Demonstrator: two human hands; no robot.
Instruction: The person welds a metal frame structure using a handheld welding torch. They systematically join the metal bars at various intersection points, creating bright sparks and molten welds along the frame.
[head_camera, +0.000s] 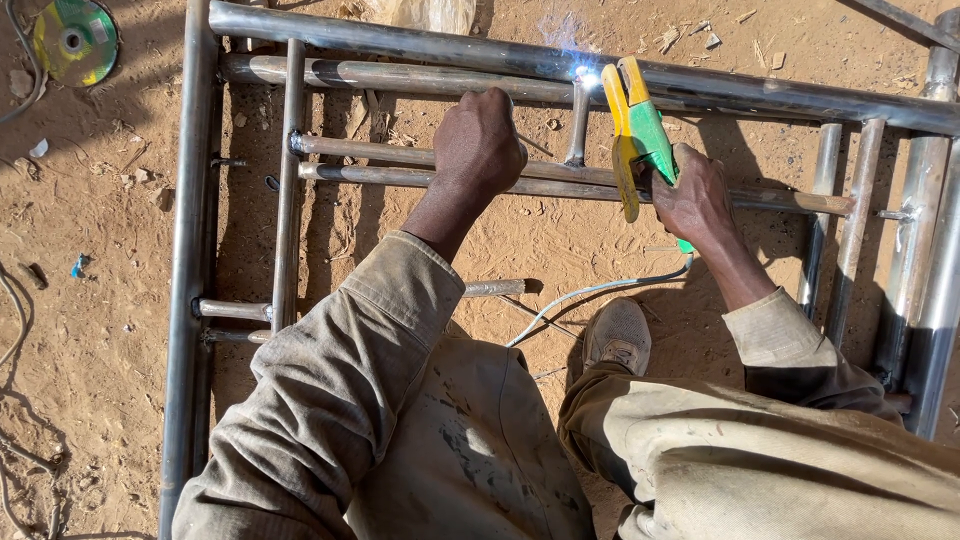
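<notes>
The right hand (695, 195) is closed around the handle of a yellow-and-green electrode holder (633, 130), whose tip meets a short upright stub (578, 125) where that stub joins the long top pipe (760, 95). A bright blue-white arc (585, 75) burns at that joint, with a wisp of smoke above it, so the step in hand looks to be the weld itself, mid-bead. A pale cable (600, 290) runs back from the holder, past the person's shoe (617, 335).

The left hand (480, 140) is a closed fist, knuckles up, pressing on the paired cross bars (400, 165) just left of the stub (whether it grips a bar or only leans on it I cannot tell). Its forearm comes in straight from the lower left, the sleeve pushed back at the wrist; the right wrist is bent upward so the holder stands steeply above the bars.

As I judge it, the next move calls for a steady right hand holding the tip at the seam, and for the left to hold the frame (190, 250) from shifting.

The frame lies flat on sandy ground (90, 330), and a green disc (75, 40) lies well apart at the top left.
</notes>
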